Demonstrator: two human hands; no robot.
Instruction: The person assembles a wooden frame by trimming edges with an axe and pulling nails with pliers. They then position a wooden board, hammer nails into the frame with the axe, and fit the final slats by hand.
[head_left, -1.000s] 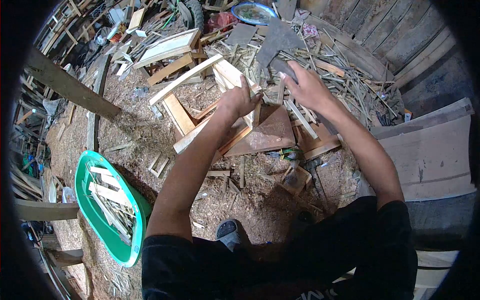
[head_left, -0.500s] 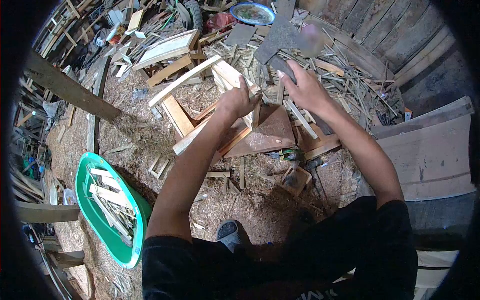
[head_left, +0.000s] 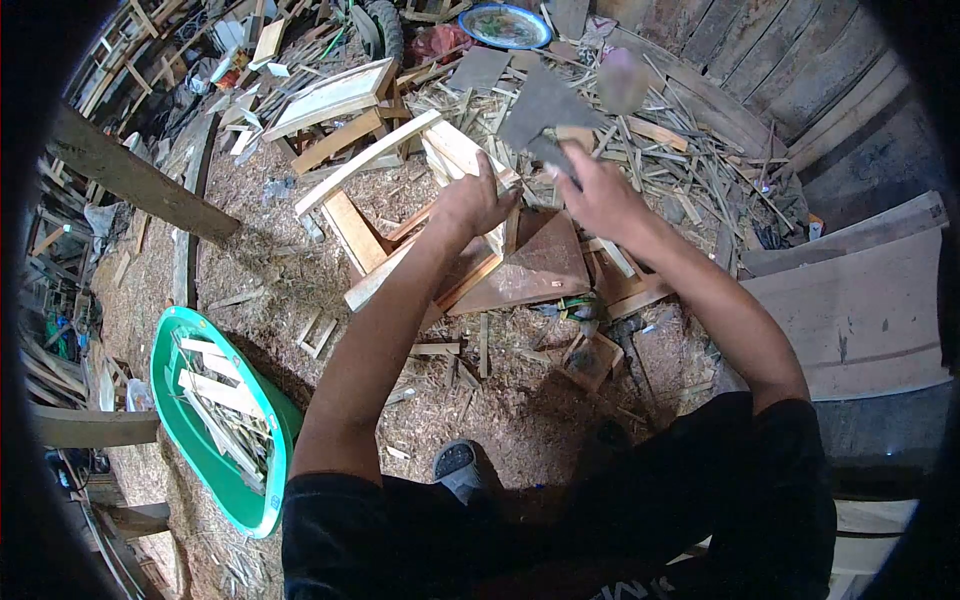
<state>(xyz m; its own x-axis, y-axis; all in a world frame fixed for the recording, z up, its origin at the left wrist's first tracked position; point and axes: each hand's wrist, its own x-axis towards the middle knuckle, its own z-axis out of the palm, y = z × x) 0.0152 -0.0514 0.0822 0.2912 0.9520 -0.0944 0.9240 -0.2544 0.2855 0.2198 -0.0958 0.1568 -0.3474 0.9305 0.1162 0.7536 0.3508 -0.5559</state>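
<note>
My left hand is closed on the upper right part of a pale wooden frame, its index finger stretched along the wood. The frame leans at a slant over a reddish-brown board. In my right hand is the handle of a hatchet with a broad dark blade, raised just beyond and to the right of the frame's corner. Motion slightly blurs the hatchet and right hand. My left palm and forearm cover part of the frame.
A similar wooden piece stands behind the frame. Offcuts are heaped at back right, below a plank wall. At left are a post and a green tub holding wood strips. Near my sandalled foot lie shavings.
My right hand and the hatchet have come slightly down and left, and the blade has tilted. My left hand and the frame have stayed nearly still.
</note>
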